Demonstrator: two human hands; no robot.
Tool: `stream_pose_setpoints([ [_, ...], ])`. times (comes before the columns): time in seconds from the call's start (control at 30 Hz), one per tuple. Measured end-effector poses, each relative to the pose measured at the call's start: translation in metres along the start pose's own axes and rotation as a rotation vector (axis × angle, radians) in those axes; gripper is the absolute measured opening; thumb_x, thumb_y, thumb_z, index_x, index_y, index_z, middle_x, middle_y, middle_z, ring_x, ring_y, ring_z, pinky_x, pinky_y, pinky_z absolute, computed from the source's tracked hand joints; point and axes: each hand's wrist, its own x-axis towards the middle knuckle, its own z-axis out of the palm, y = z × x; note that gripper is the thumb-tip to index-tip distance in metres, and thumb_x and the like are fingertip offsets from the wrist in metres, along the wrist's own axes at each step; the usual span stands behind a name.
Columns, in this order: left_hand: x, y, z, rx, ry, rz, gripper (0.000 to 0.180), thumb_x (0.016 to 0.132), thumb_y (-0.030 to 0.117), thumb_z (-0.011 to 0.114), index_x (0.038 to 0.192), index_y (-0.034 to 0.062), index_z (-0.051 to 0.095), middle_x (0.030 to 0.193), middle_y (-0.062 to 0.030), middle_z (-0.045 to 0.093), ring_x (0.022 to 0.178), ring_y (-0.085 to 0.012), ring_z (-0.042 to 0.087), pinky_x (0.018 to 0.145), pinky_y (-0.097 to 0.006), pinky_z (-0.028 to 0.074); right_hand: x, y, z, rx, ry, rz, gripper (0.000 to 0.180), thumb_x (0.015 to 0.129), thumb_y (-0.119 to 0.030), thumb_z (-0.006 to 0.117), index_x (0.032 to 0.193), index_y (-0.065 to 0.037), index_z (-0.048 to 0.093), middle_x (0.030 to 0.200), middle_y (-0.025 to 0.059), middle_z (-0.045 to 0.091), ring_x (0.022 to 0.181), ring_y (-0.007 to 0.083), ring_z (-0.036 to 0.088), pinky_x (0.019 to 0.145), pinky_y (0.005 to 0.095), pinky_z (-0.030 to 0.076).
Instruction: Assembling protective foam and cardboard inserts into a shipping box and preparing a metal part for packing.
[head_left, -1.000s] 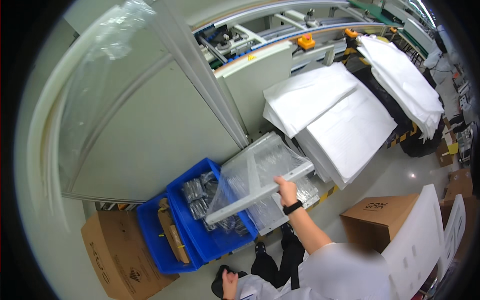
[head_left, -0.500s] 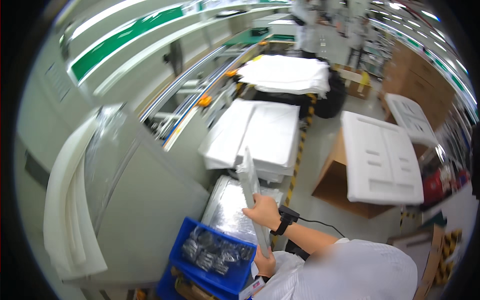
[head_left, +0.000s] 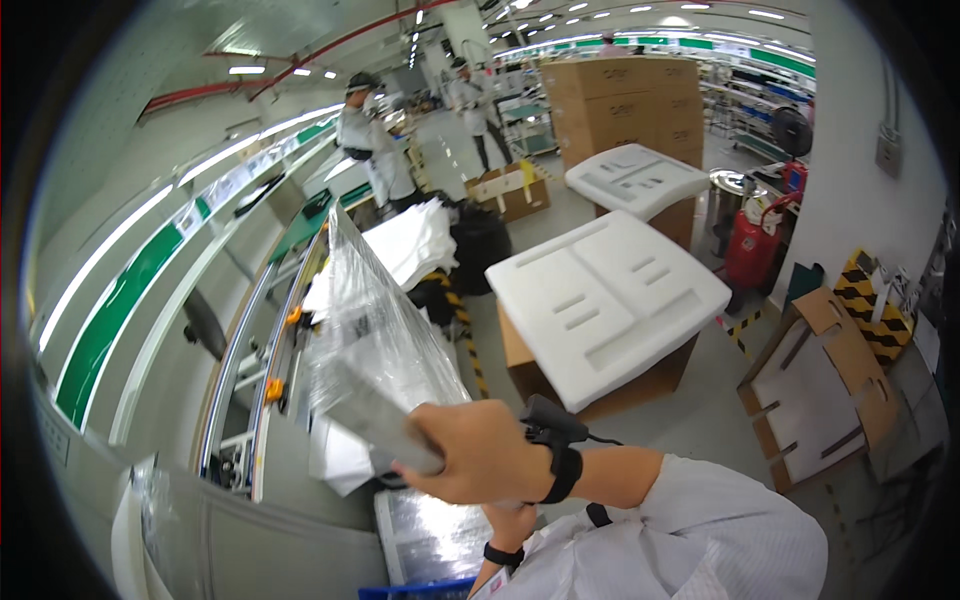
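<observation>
My right hand (head_left: 480, 455) is shut on the lower edge of a flat panel wrapped in clear plastic film (head_left: 370, 330), held upright and tilted in front of me. A black strap with a small device sits on that wrist. My left hand (head_left: 508, 528) shows just below the right forearm, also with a black wristband. Its fingers are hidden behind the right hand, so its grip is unclear. Below it lies a shiny silver wrapped sheet (head_left: 430, 535).
A conveyor line (head_left: 260, 370) runs along the left. White foam trays (head_left: 600, 290) rest on cardboard boxes to the right, near a red cylinder (head_left: 750, 240) and folded cardboard (head_left: 820, 380). Two people in pale coats (head_left: 365, 140) stand far back. A blue bin rim (head_left: 430, 590) shows below.
The view has swung up from the blue bins to the hall. My right hand has lifted the wrapped panel from low over the bins to upright before me.
</observation>
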Motion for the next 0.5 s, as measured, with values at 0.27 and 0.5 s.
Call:
stream_pose_setpoints([
  [0.27,0.095,-0.012,0.113,-0.483,0.062,-0.140,0.033,0.080,0.016,0.068,0.106,-0.0030,0.061,0.107,-0.0093,0.061,0.100,-0.0198,0.056,0.089,-0.032,0.042,0.089,0.085,-0.002,-0.114,-0.064,-0.154,0.037,0.071,-0.029,0.067,0.085,0.001,0.050,0.065,0.0156,0.058,0.059,0.0331,0.060,0.052,0.0416,0.047],
  [0.5,0.197,-0.062,0.173,-1.012,-0.014,-0.351,0.037,0.083,0.023,0.057,0.112,-0.0002,0.055,0.106,-0.0112,0.059,0.094,-0.0237,0.058,0.084,-0.034,0.047,0.109,0.268,-0.013,-0.200,-0.264,-0.101,0.038,0.079,-0.029,0.063,0.106,-0.003,0.057,0.083,0.0139,0.062,0.080,0.0316,0.062,0.066,0.0430,0.049],
])
